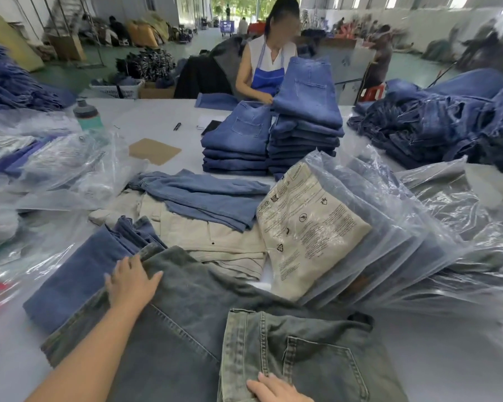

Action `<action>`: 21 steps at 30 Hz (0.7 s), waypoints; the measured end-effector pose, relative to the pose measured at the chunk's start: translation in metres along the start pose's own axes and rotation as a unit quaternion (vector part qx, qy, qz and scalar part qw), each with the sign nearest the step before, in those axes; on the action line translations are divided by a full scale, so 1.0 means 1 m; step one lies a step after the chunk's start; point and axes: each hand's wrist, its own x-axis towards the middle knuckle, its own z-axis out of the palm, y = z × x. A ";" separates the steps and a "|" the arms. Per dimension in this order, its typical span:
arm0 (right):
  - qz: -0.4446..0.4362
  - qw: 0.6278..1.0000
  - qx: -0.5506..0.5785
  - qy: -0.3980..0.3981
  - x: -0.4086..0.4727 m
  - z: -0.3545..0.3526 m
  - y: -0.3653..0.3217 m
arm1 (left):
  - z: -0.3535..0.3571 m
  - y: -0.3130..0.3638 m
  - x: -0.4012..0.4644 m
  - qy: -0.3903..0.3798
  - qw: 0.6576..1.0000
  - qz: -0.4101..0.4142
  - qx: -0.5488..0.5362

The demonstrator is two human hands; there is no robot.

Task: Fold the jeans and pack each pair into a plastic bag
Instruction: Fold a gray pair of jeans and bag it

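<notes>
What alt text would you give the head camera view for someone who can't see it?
A person's left hand and right hand press flat on grey-green jeans being folded on a white table. Beyond lie bagged jeans, loose plastic bags and stacks of folded blue jeans, where another worker sorts.

White table (163, 117) w/ folded jeans stacks (270, 140), bagged pairs (360, 227), bottle (87, 115), cardboard (154, 150).

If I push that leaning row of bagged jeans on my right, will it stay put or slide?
The bagged jeans lean fanned like fallen dominoes, so a push would probably topple or spread them. Their glossy plastic looks slippery, so packs may slide over one another. Each looks soft and would likely sag when lifted.
</notes>
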 end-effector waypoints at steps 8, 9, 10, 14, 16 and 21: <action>0.154 0.934 0.305 0.107 0.059 -0.011 -0.046 | -0.036 0.043 -0.053 -0.144 0.948 0.277 0.058; 0.146 0.903 0.369 0.166 0.062 -0.006 -0.058 | -0.027 0.048 -0.082 -0.190 0.921 0.337 0.038; 0.156 0.853 0.465 0.179 0.069 -0.004 -0.065 | -0.019 0.049 -0.108 -0.263 0.892 0.367 0.004; 0.283 0.702 0.624 0.195 0.098 -0.011 -0.069 | -0.016 0.032 -0.106 -0.411 0.826 0.293 -0.251; 0.310 0.694 0.604 0.241 0.102 -0.017 -0.066 | -0.019 0.021 -0.071 -0.192 0.901 0.221 -0.321; 0.259 0.634 0.688 0.241 0.089 -0.030 -0.080 | -0.019 -0.005 -0.005 -0.133 0.989 -0.009 -0.072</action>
